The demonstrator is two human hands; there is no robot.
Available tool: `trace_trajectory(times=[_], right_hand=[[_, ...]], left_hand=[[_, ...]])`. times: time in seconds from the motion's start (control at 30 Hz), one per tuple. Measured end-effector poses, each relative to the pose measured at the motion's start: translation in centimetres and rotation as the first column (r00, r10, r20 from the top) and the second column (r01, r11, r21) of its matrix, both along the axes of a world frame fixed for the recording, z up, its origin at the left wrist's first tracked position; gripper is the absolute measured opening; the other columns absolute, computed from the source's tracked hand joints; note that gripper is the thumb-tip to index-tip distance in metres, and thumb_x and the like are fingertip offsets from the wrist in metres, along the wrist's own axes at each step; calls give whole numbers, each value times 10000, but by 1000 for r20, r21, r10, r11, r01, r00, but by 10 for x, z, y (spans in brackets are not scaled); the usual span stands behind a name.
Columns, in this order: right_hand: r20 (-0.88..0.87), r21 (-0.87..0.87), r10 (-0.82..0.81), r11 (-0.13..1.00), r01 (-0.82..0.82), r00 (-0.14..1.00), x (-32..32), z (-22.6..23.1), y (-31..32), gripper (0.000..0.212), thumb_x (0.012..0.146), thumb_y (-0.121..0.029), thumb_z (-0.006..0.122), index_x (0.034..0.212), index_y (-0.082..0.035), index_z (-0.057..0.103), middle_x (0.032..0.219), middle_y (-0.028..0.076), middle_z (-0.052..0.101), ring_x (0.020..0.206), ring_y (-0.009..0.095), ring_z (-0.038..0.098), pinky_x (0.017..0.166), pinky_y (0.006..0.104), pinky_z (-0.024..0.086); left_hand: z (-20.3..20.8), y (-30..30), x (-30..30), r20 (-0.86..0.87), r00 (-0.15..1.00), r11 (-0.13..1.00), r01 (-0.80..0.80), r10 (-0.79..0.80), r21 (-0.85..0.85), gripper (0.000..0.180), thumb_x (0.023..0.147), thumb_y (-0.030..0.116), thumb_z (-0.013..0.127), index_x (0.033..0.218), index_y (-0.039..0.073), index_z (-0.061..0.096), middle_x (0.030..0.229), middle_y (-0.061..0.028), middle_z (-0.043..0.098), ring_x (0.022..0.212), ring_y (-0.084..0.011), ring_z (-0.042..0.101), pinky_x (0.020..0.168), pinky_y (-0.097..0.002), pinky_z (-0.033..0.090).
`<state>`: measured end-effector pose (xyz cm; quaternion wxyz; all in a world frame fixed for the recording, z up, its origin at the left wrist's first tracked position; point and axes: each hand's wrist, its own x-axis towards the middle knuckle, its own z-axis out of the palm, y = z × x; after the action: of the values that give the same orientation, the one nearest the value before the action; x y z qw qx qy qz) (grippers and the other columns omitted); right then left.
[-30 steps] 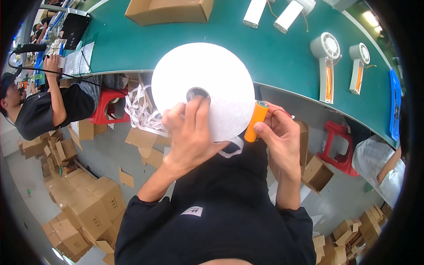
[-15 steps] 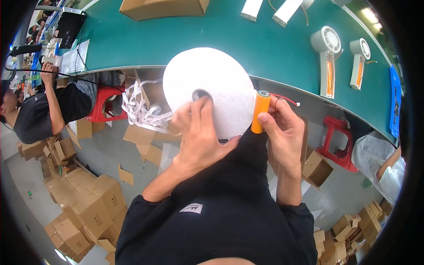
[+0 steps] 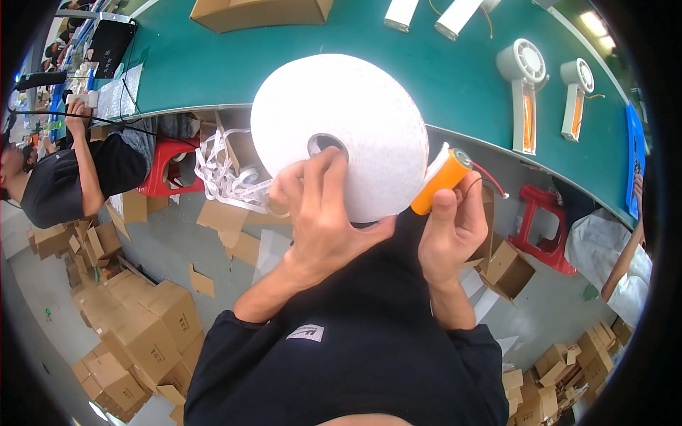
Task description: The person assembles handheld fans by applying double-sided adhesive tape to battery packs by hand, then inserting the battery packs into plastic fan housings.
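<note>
A large white roll (image 3: 376, 135), perhaps of adhesive labels or tape, is held up in front of me at the near edge of the green table. The fingers of my left hand (image 3: 316, 220) reach into its core hole, with the thumb along its lower edge. To the right, my right hand (image 3: 455, 238) pinches an orange cylindrical battery (image 3: 440, 184) between thumb and fingers. The battery leans to the right, its lower end close to the roll's side. A thin red wire with a small white plug trails from its top. Between battery and roll shows a narrow white strip (image 3: 436, 162).
On the green table (image 3: 206, 64) lie white handheld fans (image 3: 526, 92), open housings (image 3: 458, 18) and a cardboard box (image 3: 259, 13). Below are a tangle of white strip (image 3: 227, 170), red stools (image 3: 536, 220) and stacked cartons (image 3: 153, 319). Co-workers sit at left (image 3: 60, 188) and right.
The battery has gone from upright to tilted, its top moving right, and a white strip now shows beside it. The roll has come up slightly and looks larger.
</note>
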<state>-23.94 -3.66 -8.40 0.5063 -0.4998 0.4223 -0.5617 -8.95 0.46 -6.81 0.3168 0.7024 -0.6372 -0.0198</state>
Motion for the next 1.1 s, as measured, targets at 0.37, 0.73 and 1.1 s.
trace_trajectory(times=[0.37, 0.73, 1.1], right_hand=[[157, -41, -121, 991, 129, 980, 8, -7, 4, 514, 975, -278, 605, 1312, 76, 446, 1219, 106, 565, 1118, 168, 553, 983, 318, 434], [300, -31, -23, 999, 34, 954, -4, -12, -4, 456, 858, -63, 740, 1224, 4, 476, 1129, 86, 582, 971, 137, 594, 891, 270, 480], [209, -150, -149, 972, 182, 966, 8, -15, 0, 479, 855, -44, 735, 1232, 6, 444, 1187, 119, 524, 1025, 174, 594, 869, 289, 508]], left_hand=[[5, -6, -10, -69, 997, 999, -38, 39, 8, 844, 492, 283, 858, 1193, -58, 534, 1135, -170, 545, 1055, -338, 429, 906, -452, 325], [4, -10, -6, -182, 981, 997, -56, 63, 44, 866, 544, 250, 836, 1256, -73, 463, 1190, -226, 490, 1092, -379, 399, 934, -506, 305], [8, -10, -10, -260, 964, 975, 6, 53, 220, 904, 595, 224, 817, 1304, -93, 356, 1213, -213, 441, 1083, -362, 387, 895, -481, 311]])
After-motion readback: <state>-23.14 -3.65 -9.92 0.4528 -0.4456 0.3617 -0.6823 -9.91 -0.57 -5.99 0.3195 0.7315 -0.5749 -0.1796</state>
